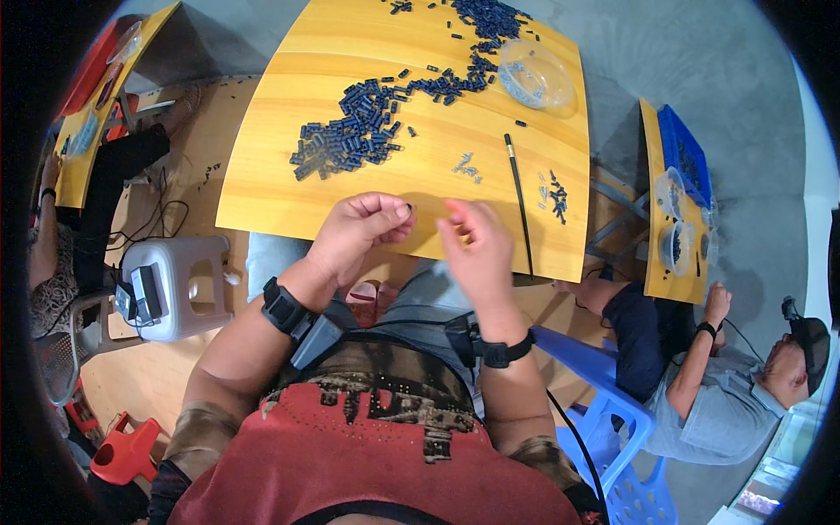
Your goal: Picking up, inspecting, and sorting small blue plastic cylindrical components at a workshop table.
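Just over the near edge of the yellow table (289, 206), my left hand (363, 226) is closed in a pinch, with a tiny dark piece (409, 206) at its fingertips. What kind of piece it is does not show. Facing it from the right, my right hand (479, 245) is slightly blurred, its fingers loosely curled and apart, with nothing visible between them. Beyond my hands lies a heap of small black plastic parts (350, 127). Small silvery pieces (467, 166) sit closer to my right hand. To their right are a black stick (518, 192) and small black pieces (558, 197).
A clear round bowl (535, 74) stands at the table's far right, beside more black parts (490, 17). A grey stool (179, 284) is at left, a blue chair (604, 429) at right. Another person (717, 394) sits by a side table with a blue tray (684, 156).
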A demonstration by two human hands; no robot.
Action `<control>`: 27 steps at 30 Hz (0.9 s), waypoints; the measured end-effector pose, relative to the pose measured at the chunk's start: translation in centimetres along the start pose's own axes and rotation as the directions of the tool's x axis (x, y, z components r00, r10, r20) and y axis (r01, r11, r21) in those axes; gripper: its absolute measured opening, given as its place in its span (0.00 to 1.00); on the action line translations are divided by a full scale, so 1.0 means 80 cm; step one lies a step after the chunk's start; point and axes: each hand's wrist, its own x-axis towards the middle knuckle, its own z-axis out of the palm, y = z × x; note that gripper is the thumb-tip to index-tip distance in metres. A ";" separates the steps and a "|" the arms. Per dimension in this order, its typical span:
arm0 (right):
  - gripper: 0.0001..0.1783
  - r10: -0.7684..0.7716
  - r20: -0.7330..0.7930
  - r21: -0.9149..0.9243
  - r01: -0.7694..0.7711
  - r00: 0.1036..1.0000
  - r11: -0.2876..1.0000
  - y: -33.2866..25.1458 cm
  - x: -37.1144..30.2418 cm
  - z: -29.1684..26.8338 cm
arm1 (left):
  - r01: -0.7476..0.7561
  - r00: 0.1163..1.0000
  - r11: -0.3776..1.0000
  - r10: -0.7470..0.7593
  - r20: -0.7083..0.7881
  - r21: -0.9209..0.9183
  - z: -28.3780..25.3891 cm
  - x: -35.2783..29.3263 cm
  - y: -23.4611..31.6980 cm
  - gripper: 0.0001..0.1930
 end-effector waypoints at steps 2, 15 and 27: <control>0.10 0.136 -0.063 -0.007 -0.137 0.989 0.991 0.024 0.011 -0.014 | -0.028 1.000 1.000 0.028 -0.009 -0.006 0.000 0.008 0.004 0.07; 0.06 0.015 -0.180 -0.395 -0.086 0.983 0.914 0.074 0.054 0.002 | -0.119 0.985 0.983 0.134 0.105 -0.143 -0.033 0.026 -0.010 0.06; 0.09 0.022 -0.213 -0.285 -0.083 0.977 0.955 0.087 0.053 0.005 | -0.075 0.985 0.987 0.095 0.145 -0.140 -0.031 0.028 -0.004 0.06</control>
